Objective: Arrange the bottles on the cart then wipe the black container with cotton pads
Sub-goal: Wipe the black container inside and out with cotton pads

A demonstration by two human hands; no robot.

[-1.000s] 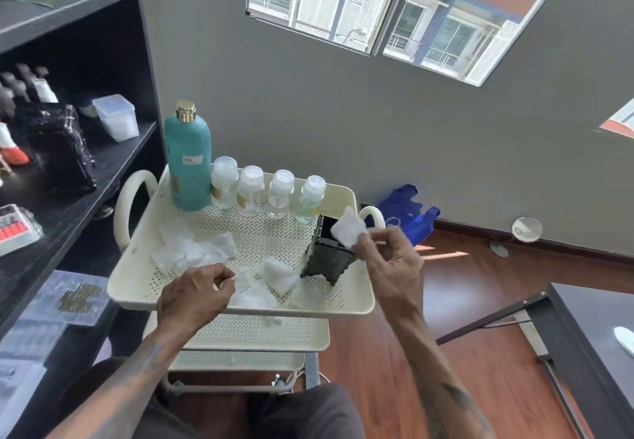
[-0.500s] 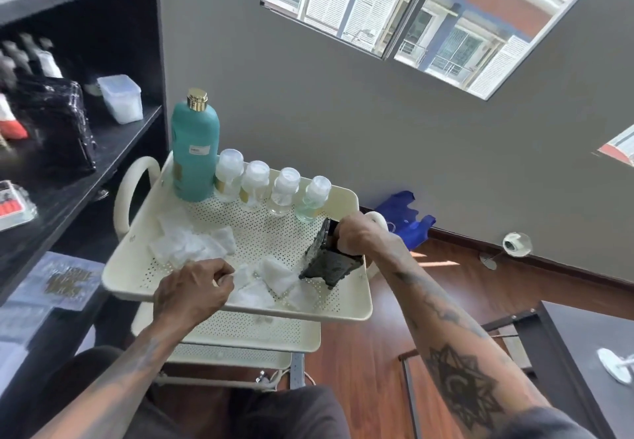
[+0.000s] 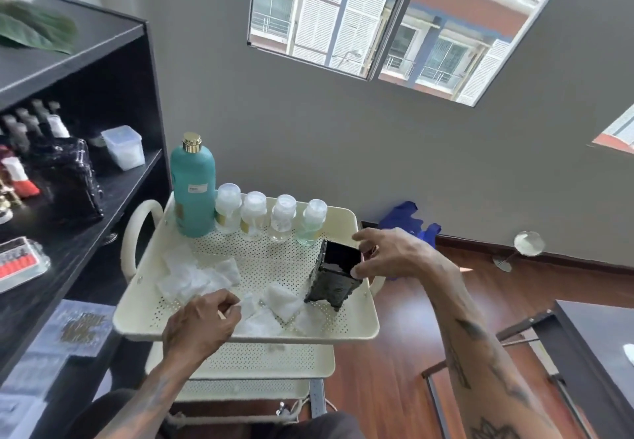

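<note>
Cream cart tray [image 3: 360, 330] mid frame, stiff, light-looking black container [image 3: 334, 275] at its right, gripped by the rim in right hand [image 3: 391, 253], soft cotton pads [image 3: 274, 304] pinched by left hand [image 3: 200, 322].

My only view is the head camera, worn on the person and tipped forward and down over the cream cart [image 3: 356, 330], which fills the lower centre of the frame at close range. Both forearms enter from the bottom edge. The wide lens bends the scene: a black shelf unit [image 3: 113, 102] leans in at the left, the grey wall and a window [image 3: 380, 23] spread across the top, and wooden floor shows at lower right. With no second view, nothing overlaps.
</note>
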